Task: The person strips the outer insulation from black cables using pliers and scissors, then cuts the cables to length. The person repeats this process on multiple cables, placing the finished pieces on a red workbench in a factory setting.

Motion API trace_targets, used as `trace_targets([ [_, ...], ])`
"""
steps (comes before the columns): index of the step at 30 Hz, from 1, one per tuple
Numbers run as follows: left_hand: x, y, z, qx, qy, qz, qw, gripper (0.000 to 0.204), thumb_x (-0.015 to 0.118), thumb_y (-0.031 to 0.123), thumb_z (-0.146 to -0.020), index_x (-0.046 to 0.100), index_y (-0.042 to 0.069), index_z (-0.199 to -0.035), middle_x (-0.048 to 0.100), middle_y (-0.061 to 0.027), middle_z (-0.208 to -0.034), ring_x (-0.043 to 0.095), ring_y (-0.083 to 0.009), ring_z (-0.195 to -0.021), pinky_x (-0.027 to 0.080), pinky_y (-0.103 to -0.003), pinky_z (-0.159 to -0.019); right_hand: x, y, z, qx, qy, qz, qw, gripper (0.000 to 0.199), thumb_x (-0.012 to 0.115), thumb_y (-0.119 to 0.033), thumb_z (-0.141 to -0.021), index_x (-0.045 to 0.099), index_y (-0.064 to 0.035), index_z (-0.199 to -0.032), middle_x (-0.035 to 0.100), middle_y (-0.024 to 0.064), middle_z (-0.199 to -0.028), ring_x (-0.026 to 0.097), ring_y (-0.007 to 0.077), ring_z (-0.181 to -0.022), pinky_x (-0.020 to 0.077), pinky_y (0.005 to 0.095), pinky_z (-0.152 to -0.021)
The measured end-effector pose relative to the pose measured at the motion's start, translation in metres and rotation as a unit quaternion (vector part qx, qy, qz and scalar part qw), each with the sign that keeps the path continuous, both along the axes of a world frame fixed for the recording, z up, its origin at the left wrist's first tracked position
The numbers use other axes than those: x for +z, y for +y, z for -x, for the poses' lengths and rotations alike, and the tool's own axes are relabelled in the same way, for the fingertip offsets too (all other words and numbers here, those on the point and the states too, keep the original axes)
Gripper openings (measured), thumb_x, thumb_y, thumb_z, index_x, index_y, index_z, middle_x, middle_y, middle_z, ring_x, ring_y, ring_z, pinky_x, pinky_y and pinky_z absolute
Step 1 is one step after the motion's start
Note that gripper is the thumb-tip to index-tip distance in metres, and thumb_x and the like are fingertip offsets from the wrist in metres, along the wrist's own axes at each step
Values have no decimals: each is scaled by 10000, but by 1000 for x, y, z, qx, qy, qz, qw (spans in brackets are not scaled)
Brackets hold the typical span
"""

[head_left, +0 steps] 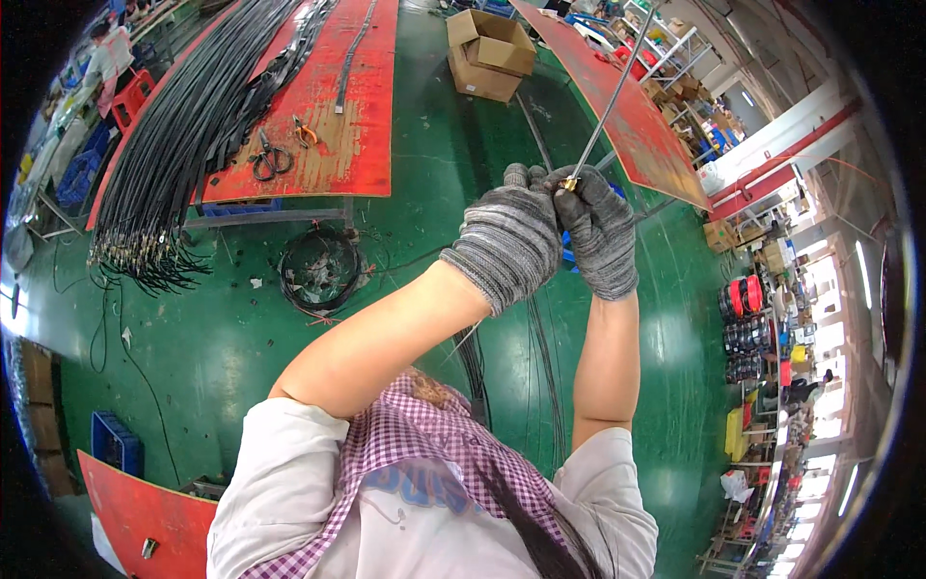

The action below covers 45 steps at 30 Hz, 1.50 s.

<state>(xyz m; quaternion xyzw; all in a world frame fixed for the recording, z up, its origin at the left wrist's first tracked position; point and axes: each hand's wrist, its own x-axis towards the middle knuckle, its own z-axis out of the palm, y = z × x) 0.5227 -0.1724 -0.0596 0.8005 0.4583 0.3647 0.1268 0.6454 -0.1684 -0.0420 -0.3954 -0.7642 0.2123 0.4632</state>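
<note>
Both my hands wear grey striped knit gloves and are raised together in front of me. My right hand (606,232) pinches a thin grey cable (603,118) just at its small brass-coloured end fitting (570,183). From there the cable runs up and away past the top edge of the picture. My left hand (511,236) is closed right beside the fitting, its fingers touching or nearly touching the right hand. What lies inside the left fist is hidden. A thin strand (469,336) shows below its wrist.
A red worktable (371,125) at the far left bears a thick bundle of black cables (183,145), scissors (271,156) and orange-handled pliers (306,132). Another red table (632,116) stands far right. Cardboard boxes (490,72) and a black bin (321,270) are on the green floor.
</note>
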Motion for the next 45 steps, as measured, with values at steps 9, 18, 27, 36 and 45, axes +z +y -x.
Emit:
trace_targets([
  [9,6,9,35,-279,-169,250,912,289,436,198,-838,475,-20,-1024,580,-96,-871,545,-138,-795,428,-252,-734,10,-7,-8,54,-10,6,998,159,506,-181,-800,530,-31,-849,550,27,-775,506,100,-711,415,224,-622],
  [18,-14,-11,17,-323,-535,363,691,281,430,211,-849,464,33,-1064,465,5,-653,444,-68,-539,420,-197,-525,9,-1,1,106,100,38,989,292,531,-309,-777,550,-41,-889,553,4,-786,484,79,-703,399,218,-603],
  [27,-21,-12,12,-200,-500,245,807,253,403,194,-856,460,68,-1068,410,65,-613,346,-15,-488,279,-154,-418,0,-1,8,134,142,141,971,275,530,-266,-783,560,-31,-922,568,30,-833,517,93,-752,431,227,-652],
  [36,-40,3,19,-157,-496,287,805,299,399,183,-861,412,68,-1137,449,39,-642,375,-32,-502,320,-169,-440,-13,17,17,94,125,156,975,227,519,-232,-790,560,-19,-858,562,20,-736,512,68,-692,427,211,-614],
  [45,-130,56,55,-54,-544,340,765,232,406,142,-855,458,26,-1049,514,-2,-727,482,-81,-588,413,-219,-515,-88,71,71,60,32,107,992,108,512,-104,-775,564,-19,-817,541,73,-714,521,143,-671,417,257,-613],
])
